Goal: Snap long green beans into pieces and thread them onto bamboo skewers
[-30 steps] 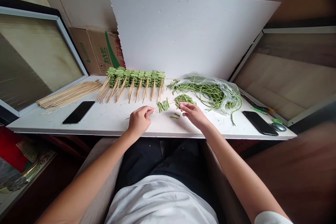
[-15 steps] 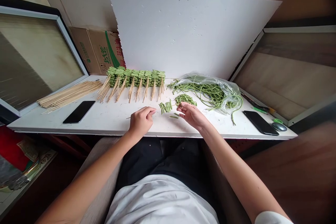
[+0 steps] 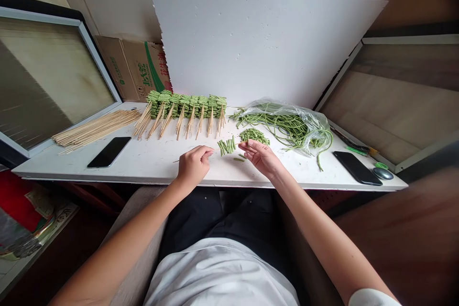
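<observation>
My left hand [image 3: 194, 165] is closed around a bamboo skewer, most of it hidden in the fist, with a short end showing behind. Several cut green bean pieces [image 3: 227, 146] are threaded side by side on the skewer, between my two hands. At its far end, my right hand [image 3: 261, 157] pinches the tip with thumb and fingers. Just under those fingers, a couple of loose bean pieces [image 3: 239, 158] lie on the white table [image 3: 139, 162]. Behind my right hand is a small pile of cut beans [image 3: 255, 135].
Filled bean skewers [image 3: 186, 107] are stacked along the back, sticks facing me. Bare skewers [image 3: 96, 129] and a phone [image 3: 109, 152] lie left. Long beans [image 3: 290, 126] spill from a plastic bag at right, near another phone [image 3: 356, 168]. A white foam board [image 3: 265, 43] stands behind.
My right hand's fingers have come together at the skewer tip, where they were more spread before. My left hand and the threaded pieces have hardly moved.
</observation>
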`<action>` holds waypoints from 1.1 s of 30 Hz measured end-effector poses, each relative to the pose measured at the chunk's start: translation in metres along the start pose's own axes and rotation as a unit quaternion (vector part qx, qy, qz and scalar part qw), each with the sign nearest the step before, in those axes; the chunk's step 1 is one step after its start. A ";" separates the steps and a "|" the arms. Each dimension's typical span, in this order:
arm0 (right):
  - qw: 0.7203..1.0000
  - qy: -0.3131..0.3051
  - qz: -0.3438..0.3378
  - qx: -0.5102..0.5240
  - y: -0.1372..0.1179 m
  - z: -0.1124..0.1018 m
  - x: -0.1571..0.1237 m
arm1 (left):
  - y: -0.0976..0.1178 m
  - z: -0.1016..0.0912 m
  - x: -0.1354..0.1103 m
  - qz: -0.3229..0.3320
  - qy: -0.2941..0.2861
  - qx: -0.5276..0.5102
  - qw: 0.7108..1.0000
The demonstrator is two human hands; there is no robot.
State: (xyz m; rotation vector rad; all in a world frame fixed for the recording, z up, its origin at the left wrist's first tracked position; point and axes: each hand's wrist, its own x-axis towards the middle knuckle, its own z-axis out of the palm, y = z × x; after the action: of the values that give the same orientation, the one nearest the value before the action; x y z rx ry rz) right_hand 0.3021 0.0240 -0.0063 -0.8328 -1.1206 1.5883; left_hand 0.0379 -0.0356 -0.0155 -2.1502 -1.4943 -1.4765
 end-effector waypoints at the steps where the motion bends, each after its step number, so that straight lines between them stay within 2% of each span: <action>1: 1.000 0.004 -0.001 0.000 0.000 0.000 0.000 | 0.000 0.000 0.000 -0.001 -0.001 0.002 1.000; 10: 0.996 0.058 -0.049 -0.043 -0.001 0.005 -0.002 | -0.003 0.002 -0.002 0.012 0.006 0.023 1.000; 19: 0.992 0.070 -0.083 -0.059 0.002 0.008 -0.004 | 0.000 0.000 -0.002 0.016 0.007 0.026 0.999; 33: 0.989 0.053 -0.121 -0.073 0.007 0.009 -0.004 | 0.000 -0.001 -0.002 0.038 0.016 0.041 0.998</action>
State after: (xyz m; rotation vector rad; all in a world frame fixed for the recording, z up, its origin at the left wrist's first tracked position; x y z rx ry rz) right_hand 0.2925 0.0167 -0.0101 -0.8323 -1.2232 1.2602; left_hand 0.0367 -0.0378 -0.0167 -2.1016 -1.4193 -1.3947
